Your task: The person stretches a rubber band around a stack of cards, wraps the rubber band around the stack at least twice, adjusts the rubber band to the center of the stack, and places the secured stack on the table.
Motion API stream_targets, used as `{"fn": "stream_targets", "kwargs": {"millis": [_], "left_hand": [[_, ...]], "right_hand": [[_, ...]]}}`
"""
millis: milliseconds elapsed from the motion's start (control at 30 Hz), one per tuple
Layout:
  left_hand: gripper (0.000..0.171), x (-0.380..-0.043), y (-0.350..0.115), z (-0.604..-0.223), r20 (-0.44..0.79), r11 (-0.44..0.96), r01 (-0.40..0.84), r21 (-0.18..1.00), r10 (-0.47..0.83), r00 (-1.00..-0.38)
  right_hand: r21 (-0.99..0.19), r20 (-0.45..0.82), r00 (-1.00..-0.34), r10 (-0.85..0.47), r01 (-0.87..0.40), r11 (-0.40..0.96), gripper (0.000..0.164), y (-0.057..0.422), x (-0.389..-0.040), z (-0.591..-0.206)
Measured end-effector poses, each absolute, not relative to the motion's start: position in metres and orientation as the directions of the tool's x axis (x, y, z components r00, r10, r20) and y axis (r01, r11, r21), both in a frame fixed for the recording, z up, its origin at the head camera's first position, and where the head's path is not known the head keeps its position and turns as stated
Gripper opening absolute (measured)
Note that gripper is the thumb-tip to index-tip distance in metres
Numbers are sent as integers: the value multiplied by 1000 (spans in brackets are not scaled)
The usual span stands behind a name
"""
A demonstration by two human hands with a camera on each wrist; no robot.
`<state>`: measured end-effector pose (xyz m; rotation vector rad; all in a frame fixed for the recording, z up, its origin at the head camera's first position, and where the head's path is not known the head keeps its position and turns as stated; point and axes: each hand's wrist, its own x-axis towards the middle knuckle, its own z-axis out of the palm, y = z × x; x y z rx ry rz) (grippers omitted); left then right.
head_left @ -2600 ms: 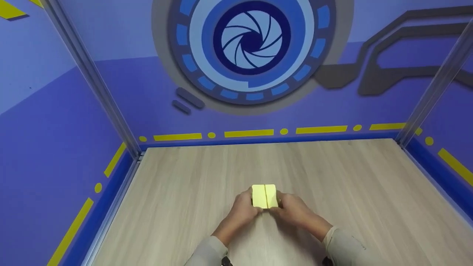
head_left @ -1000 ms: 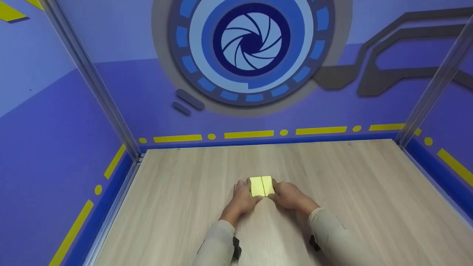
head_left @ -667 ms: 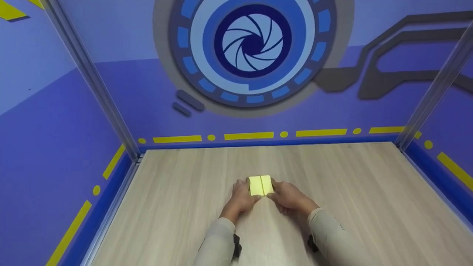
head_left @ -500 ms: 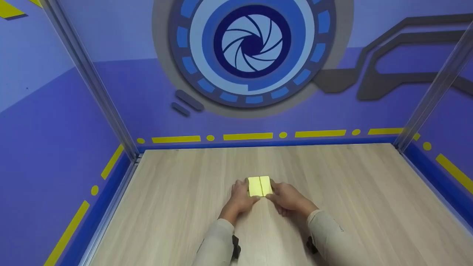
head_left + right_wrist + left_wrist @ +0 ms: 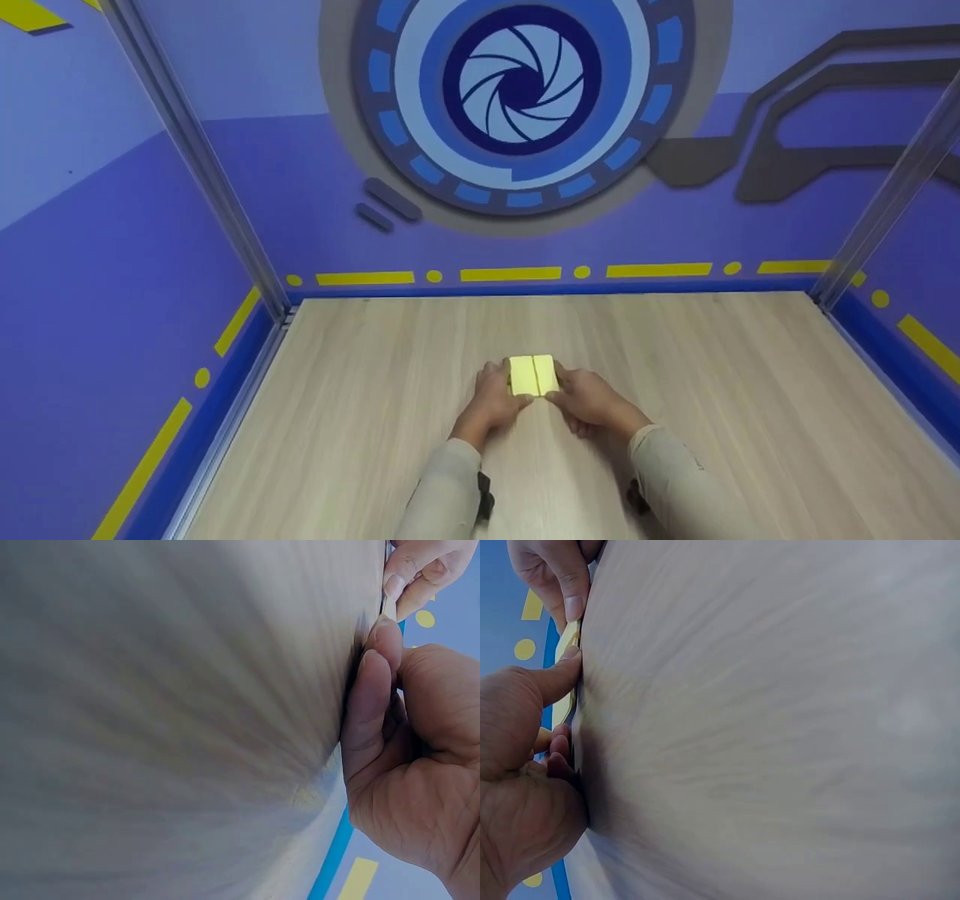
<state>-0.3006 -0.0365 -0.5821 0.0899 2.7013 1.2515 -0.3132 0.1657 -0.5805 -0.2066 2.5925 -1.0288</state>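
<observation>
A small, flat yellow square with a dark seam down its middle lies at or just above the wooden tabletop; its exact kind is not clear. My left hand grips its left side, with the thumb at the near edge. On the other side my right hand holds the right half, its thumb also at the near edge. In the left wrist view, the yellow edge looks thin, partly behind my left thumb. My right hand hides most of the square in the right wrist view.
The wooden tabletop stretches around both hands. Behind it stands a blue-purple printed wall, with side walls left and right. Metal posts mark the back corners. Dark straps show at the sleeves.
Since the earliest frame, both hands and the yellow square have moved forward, away from the body. Over the last second they hold nearly still, with the seam's slant varying slightly; the head view shifts a little.
</observation>
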Motion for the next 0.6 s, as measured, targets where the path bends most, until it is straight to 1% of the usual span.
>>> {"fn": "stream_targets", "kwargs": {"millis": [367,500,600], "left_hand": [[78,-305,-39,-579,-143,645,-19,764,141,-980],[76,-306,-41,-580,-125,640,12,769,169,-978],[72,-306,-42,-582,-109,632,38,774,191,-975]], "right_hand": [[-680,-264,-925,-273,-22,733,76,166,-314,-575],[-682,-262,-923,-280,-29,731,75,165,-313,-575],[-681,-280,-921,-273,-10,732,74,164,-312,-575]]}}
